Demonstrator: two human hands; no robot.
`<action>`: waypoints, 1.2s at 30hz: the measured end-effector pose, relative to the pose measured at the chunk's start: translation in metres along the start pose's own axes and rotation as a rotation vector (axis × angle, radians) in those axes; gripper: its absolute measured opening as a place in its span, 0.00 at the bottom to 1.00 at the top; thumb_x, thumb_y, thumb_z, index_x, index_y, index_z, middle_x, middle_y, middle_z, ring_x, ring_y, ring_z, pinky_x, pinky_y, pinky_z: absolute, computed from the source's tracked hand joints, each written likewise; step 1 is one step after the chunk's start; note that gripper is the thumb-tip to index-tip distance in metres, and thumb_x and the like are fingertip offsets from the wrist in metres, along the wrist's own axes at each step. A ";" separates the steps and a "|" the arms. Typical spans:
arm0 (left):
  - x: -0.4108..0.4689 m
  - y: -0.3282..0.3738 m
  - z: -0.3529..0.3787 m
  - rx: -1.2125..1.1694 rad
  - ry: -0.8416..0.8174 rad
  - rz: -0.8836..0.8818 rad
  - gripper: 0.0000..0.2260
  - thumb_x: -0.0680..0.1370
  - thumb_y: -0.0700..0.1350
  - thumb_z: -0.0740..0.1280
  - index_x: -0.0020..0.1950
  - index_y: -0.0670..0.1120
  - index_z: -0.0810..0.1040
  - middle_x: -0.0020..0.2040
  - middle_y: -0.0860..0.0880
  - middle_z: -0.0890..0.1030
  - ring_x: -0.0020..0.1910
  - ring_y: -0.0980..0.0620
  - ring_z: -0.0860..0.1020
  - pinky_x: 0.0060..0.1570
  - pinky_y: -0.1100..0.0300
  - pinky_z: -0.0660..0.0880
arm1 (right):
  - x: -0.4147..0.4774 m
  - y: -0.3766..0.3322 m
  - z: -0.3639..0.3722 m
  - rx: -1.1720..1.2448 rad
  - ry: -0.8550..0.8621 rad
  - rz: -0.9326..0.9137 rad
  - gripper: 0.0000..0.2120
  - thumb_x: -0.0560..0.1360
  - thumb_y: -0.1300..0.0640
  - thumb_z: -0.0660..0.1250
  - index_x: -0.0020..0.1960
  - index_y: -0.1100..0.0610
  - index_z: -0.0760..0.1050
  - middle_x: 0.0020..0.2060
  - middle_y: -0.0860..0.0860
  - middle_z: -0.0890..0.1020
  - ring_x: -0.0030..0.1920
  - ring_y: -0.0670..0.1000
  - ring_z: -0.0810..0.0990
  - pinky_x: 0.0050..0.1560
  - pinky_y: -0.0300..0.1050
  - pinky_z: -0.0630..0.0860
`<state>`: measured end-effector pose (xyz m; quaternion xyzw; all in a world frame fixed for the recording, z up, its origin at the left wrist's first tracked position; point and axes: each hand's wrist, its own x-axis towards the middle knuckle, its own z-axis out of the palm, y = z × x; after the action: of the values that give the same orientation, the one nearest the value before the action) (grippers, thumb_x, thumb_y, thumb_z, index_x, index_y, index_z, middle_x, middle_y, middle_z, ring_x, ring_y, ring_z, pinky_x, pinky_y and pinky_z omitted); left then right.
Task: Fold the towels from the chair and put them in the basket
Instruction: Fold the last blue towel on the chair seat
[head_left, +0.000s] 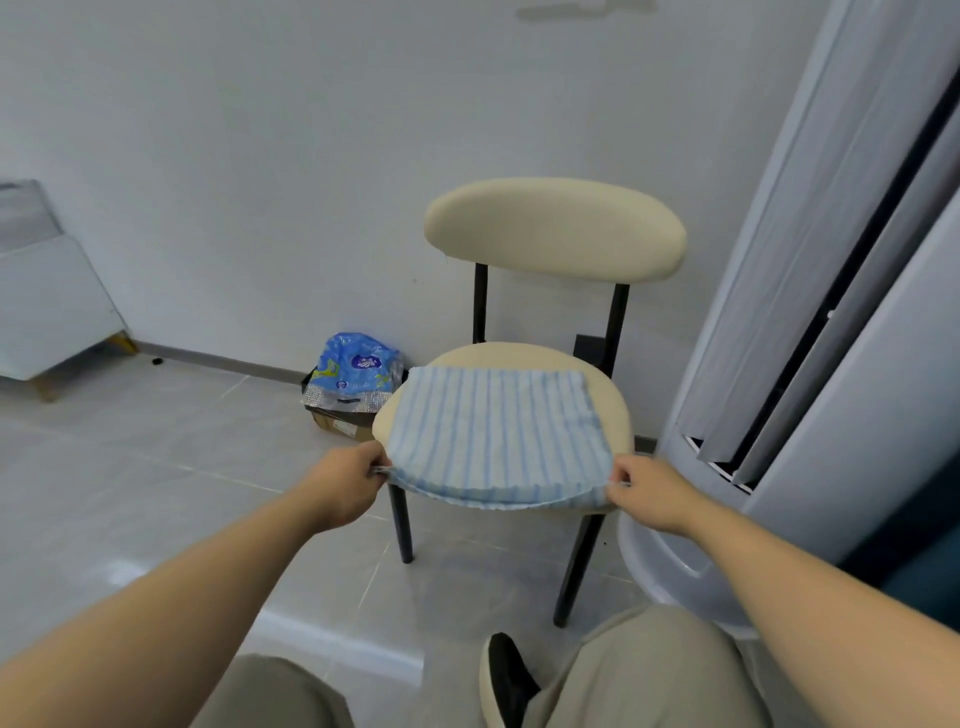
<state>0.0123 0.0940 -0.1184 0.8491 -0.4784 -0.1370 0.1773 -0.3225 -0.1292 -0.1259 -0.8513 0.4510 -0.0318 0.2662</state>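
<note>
Pale grey floor tiles (171, 467) and a plain white wall (234, 156) fill the head camera's view, with a cream padded chair on thin black legs (553, 228) standing near the wall. Spread flat across the chair's round seat lies a light blue and white striped towel (493, 426), its near edge hanging slightly over the front rim of the seat. The left hand (345, 483) pinches the near left corner of the towel between closed fingertips, and the right hand (652, 491) pinches the near right corner in the same way, so the front edge of the cloth sags in a shallow curve between them. Both bare forearms reach forward from the bottom of the frame. Behind the chair on the left, a crumpled blue printed plastic bag (358, 371) sits on a brown cardboard box (337, 423) against the wall. A tall pale grey floor-standing appliance (841, 364) rises just right of the chair. A white piece of furniture on wooden feet (52, 306) stands at the far left. The person's beige trousers (639, 675) and a black shoe with a pale sole (506, 680) show at the bottom edge.
</note>
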 end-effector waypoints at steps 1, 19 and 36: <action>-0.002 0.001 0.002 0.031 -0.003 0.012 0.03 0.80 0.44 0.65 0.50 0.47 0.78 0.47 0.49 0.81 0.46 0.49 0.77 0.43 0.57 0.71 | -0.002 0.003 0.002 -0.038 -0.020 -0.014 0.08 0.73 0.52 0.66 0.38 0.52 0.70 0.37 0.50 0.78 0.37 0.50 0.74 0.39 0.47 0.73; 0.079 0.015 0.013 -0.242 0.158 -0.138 0.05 0.78 0.43 0.61 0.44 0.48 0.74 0.45 0.44 0.82 0.44 0.41 0.81 0.48 0.46 0.80 | 0.053 0.020 0.009 -0.233 0.021 -0.098 0.07 0.76 0.49 0.62 0.41 0.47 0.67 0.44 0.49 0.78 0.45 0.53 0.77 0.48 0.52 0.78; 0.158 0.035 0.001 -0.423 0.333 -0.160 0.07 0.78 0.44 0.61 0.43 0.46 0.77 0.38 0.50 0.78 0.39 0.52 0.72 0.39 0.54 0.66 | 0.144 -0.027 -0.029 0.859 0.421 0.152 0.11 0.68 0.44 0.68 0.40 0.52 0.78 0.40 0.49 0.81 0.44 0.54 0.79 0.45 0.49 0.73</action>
<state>0.0649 -0.0594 -0.1143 0.8390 -0.3350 -0.1060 0.4156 -0.2260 -0.2424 -0.1150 -0.6041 0.5022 -0.3672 0.4980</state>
